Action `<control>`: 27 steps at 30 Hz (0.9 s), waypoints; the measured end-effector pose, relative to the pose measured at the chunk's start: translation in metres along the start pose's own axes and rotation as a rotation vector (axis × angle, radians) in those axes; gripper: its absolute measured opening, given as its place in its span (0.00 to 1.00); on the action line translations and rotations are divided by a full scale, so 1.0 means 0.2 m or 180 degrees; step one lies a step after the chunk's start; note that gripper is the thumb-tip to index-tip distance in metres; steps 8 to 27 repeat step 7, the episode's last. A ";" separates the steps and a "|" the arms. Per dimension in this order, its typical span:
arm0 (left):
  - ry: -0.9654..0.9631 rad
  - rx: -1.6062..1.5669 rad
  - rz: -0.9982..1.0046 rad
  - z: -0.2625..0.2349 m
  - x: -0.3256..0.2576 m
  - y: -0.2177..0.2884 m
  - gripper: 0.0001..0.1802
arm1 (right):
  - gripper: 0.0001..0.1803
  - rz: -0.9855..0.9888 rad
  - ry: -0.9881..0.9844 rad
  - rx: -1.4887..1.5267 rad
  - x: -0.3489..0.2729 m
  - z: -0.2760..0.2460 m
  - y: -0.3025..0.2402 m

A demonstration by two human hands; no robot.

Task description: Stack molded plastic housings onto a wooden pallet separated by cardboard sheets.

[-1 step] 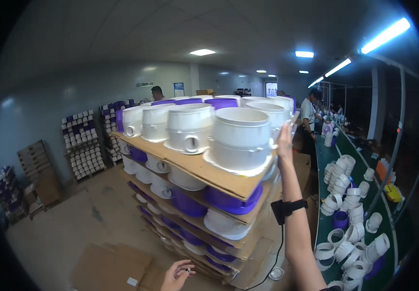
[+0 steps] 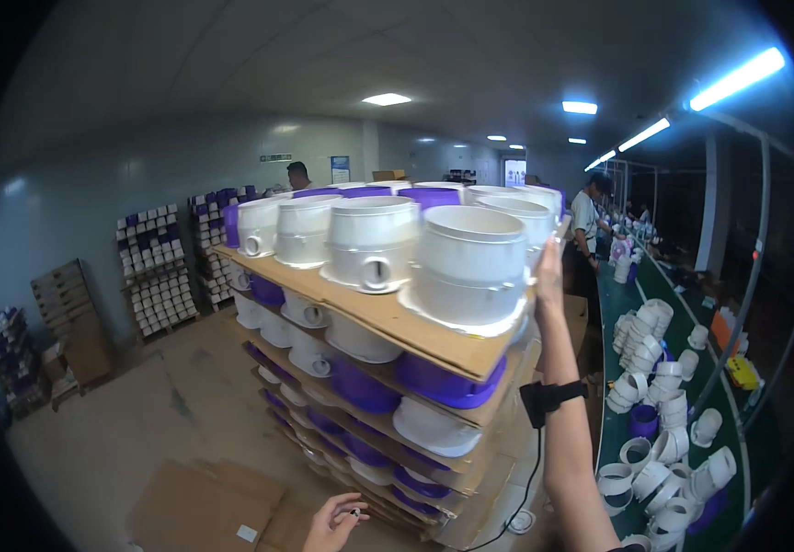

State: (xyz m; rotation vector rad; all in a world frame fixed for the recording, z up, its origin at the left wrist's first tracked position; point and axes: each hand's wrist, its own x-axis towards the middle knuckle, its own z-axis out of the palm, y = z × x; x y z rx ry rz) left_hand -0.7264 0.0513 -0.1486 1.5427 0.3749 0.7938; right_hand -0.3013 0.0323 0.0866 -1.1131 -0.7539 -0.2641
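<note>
Raised high, the right hand (image 2: pixel 548 267) presses flat, fingers extended, against the side of a white plastic housing (image 2: pixel 470 267) at the near corner of the top cardboard sheet (image 2: pixel 397 317); it grips nothing, and a black band circles the wrist. The left hand (image 2: pixel 334 523) hangs low at the bottom edge, fingers loosely curled around a small object too tiny to identify. The stack alternates cardboard layers with white and purple housings (image 2: pixel 443 382). A blue rectangular sign (image 2: pixel 340 168) hangs on the far wall. Flattened cartons (image 2: pixel 199 506) lie on the floor.
</note>
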 end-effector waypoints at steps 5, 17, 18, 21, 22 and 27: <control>-0.0099 -0.0216 -0.0208 -0.28 0.05 -0.05 0.19 | 0.31 0.0293 -0.0491 0.0444 0.02 -0.08 -0.04; -0.0216 -0.0290 -0.0346 -0.39 0.06 -0.08 0.19 | 0.33 0.0273 -0.0389 0.0187 -0.04 -0.05 -0.15; -0.0216 -0.0290 -0.0346 -0.39 0.06 -0.08 0.19 | 0.33 0.0273 -0.0389 0.0187 -0.04 -0.05 -0.15; -0.0216 -0.0290 -0.0346 -0.39 0.06 -0.08 0.19 | 0.33 0.0273 -0.0389 0.0187 -0.04 -0.05 -0.15; -0.0216 -0.0290 -0.0346 -0.39 0.06 -0.08 0.19 | 0.33 0.0273 -0.0389 0.0187 -0.04 -0.05 -0.15; -0.0216 -0.0290 -0.0346 -0.39 0.06 -0.08 0.19 | 0.33 0.0273 -0.0389 0.0187 -0.04 -0.05 -0.15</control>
